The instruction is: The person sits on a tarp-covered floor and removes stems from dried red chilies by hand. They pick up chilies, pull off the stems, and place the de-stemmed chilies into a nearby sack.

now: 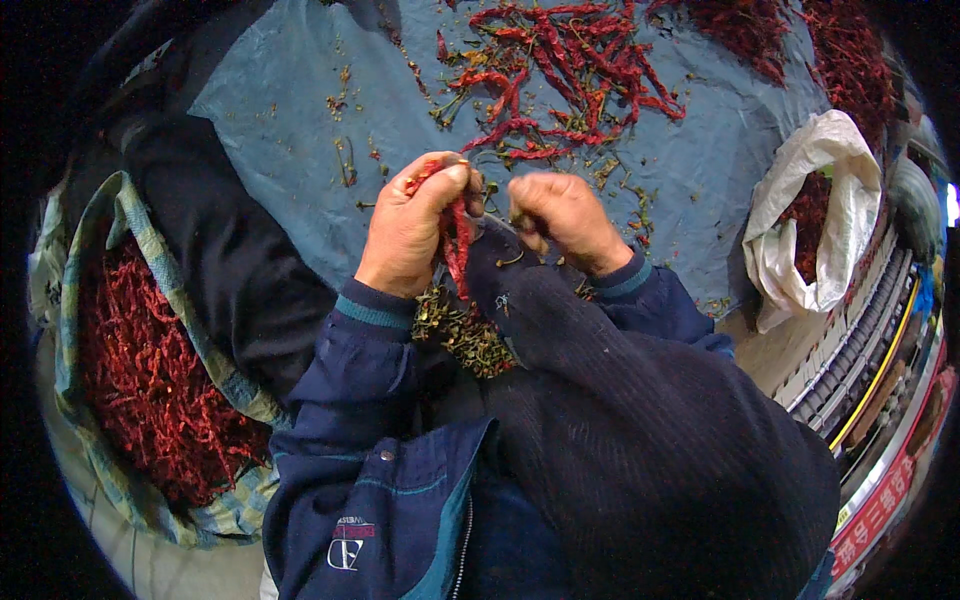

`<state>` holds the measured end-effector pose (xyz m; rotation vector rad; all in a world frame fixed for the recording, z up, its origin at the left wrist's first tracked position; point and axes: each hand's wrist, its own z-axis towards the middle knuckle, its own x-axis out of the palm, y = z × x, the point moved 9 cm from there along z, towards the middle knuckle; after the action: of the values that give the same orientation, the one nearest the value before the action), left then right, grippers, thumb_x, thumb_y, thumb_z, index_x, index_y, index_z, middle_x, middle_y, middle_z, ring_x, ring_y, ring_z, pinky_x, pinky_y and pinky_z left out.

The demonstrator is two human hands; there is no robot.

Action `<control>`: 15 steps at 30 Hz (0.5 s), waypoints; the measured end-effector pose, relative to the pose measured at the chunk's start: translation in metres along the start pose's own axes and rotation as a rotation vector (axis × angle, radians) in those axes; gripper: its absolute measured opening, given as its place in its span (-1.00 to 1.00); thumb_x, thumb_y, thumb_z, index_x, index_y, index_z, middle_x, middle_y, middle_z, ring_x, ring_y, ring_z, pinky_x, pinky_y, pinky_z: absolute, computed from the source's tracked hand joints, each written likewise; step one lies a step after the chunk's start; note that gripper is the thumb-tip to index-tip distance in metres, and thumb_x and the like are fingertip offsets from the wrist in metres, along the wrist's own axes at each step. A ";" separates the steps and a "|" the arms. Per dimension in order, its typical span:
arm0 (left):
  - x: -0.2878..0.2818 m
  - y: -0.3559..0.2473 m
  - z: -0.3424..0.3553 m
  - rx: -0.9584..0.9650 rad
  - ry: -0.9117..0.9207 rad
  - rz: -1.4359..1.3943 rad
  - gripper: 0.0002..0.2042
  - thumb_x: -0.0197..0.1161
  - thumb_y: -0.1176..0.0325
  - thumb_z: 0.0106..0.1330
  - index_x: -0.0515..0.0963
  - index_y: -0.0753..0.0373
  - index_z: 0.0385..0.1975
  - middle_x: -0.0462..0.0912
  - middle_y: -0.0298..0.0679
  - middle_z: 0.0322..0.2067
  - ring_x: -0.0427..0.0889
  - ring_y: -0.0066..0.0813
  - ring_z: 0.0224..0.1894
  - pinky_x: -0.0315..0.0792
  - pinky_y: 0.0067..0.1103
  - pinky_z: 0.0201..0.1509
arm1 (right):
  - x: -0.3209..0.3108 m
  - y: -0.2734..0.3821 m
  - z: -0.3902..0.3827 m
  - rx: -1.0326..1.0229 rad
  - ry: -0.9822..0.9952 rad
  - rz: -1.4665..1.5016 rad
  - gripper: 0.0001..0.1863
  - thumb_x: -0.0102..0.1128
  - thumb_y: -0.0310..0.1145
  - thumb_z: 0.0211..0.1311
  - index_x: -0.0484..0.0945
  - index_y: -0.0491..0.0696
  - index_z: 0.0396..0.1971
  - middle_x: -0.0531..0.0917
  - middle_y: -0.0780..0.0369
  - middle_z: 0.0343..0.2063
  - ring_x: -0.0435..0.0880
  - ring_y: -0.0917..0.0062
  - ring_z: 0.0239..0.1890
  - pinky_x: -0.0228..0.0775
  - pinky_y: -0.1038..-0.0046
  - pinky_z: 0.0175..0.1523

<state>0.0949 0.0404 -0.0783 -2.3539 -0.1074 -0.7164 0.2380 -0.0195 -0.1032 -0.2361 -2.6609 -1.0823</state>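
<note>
- Dark trouser leg [640, 420] lies nearest, with a pile of green stems [465, 335] on the lap.
- Left hand [410, 225] grips a bunch of red chillies [457, 245]; right hand [560, 215] is clenched at their tops, seemingly destemming.
- Next move likely needs a firm pinch and twist.
- Blue sheet [290, 110] on the ground carries loose chillies; sacks [150, 390] of them stand alongside.

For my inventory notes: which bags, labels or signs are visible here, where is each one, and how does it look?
White plastic bag: right side, open and crumpled, dried red chillies inside.
Woven sack: left side, green-striped rim, full of red chillies.
Red sign: lower right edge, long strip with pale characters.
Jacket patch: bottom centre, small white and red emblem on dark blue cloth.
</note>
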 end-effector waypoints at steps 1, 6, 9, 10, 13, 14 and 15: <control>-0.006 0.003 -0.002 -0.024 -0.048 -0.024 -0.82 0.21 0.30 0.43 0.50 0.20 -0.09 0.63 -0.32 -0.30 0.62 -0.52 -0.33 0.52 -0.61 -0.32 | -0.005 -0.002 -0.004 0.071 -0.017 -0.240 -0.61 0.23 -0.11 0.41 0.56 -0.07 -0.55 0.52 0.39 -0.64 0.43 0.71 -0.65 0.21 0.58 -0.55; -0.024 0.014 0.001 -0.031 -0.147 -0.119 -0.83 0.22 0.30 0.45 0.45 0.17 -0.10 0.57 -0.35 -0.38 0.54 -0.57 -0.48 0.46 -0.60 -0.46 | -0.047 0.050 -0.006 -0.424 -0.452 -0.748 -0.74 0.34 -0.22 0.22 0.67 -0.14 -0.31 0.72 0.09 -0.42 0.71 0.34 -0.39 0.52 0.32 -0.24; -0.027 0.010 0.003 -0.002 -0.150 0.041 -0.87 0.25 0.31 0.43 0.50 0.18 -0.17 0.53 -0.39 -0.47 0.46 -0.62 -0.55 0.40 -0.62 -0.50 | -0.053 0.082 0.005 -0.664 -0.616 -1.020 -0.75 0.34 -0.26 0.17 0.64 -0.08 -0.23 0.71 0.10 -0.28 0.69 0.14 -0.25 0.53 0.19 -0.18; -0.027 0.007 0.003 0.003 -0.154 0.124 -0.87 0.26 0.31 0.42 0.52 0.19 -0.19 0.51 -0.41 -0.50 0.43 -0.63 -0.57 0.38 -0.63 -0.51 | -0.055 0.079 0.014 -0.595 -0.599 -1.101 -0.76 0.34 -0.25 0.18 0.63 -0.06 -0.23 0.70 0.11 -0.29 0.69 0.14 -0.24 0.54 0.18 -0.18; -0.020 -0.004 0.001 0.038 -0.201 0.212 -0.89 0.30 0.33 0.40 0.61 0.21 -0.24 0.54 -0.42 -0.52 0.45 -0.66 -0.56 0.35 -0.69 -0.48 | -0.056 0.078 0.026 -0.505 -0.555 -1.260 -0.78 0.32 -0.22 0.20 0.62 -0.01 -0.23 0.66 0.14 -0.32 0.68 0.14 -0.23 0.54 0.16 -0.19; -0.014 -0.015 0.001 0.142 -0.196 0.345 -0.88 0.32 0.34 0.38 0.62 0.22 -0.22 0.57 -0.39 -0.49 0.49 -0.64 -0.54 0.39 -0.67 -0.45 | -0.054 0.082 0.023 -0.560 -0.549 -1.257 -0.78 0.31 -0.22 0.21 0.62 0.01 -0.22 0.65 0.15 -0.32 0.68 0.15 -0.24 0.54 0.16 -0.20; -0.008 -0.024 -0.002 0.244 -0.198 0.482 -0.87 0.33 0.36 0.36 0.64 0.24 -0.20 0.61 -0.36 -0.47 0.53 -0.62 -0.51 0.43 -0.66 -0.42 | -0.049 0.085 0.021 -0.615 -0.537 -1.247 -0.78 0.31 -0.21 0.22 0.62 0.02 -0.22 0.65 0.16 -0.32 0.68 0.15 -0.24 0.54 0.15 -0.20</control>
<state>0.0811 0.0592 -0.0675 -2.0913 0.2652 -0.2215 0.3021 0.0535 -0.0761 1.3862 -2.6927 -2.4311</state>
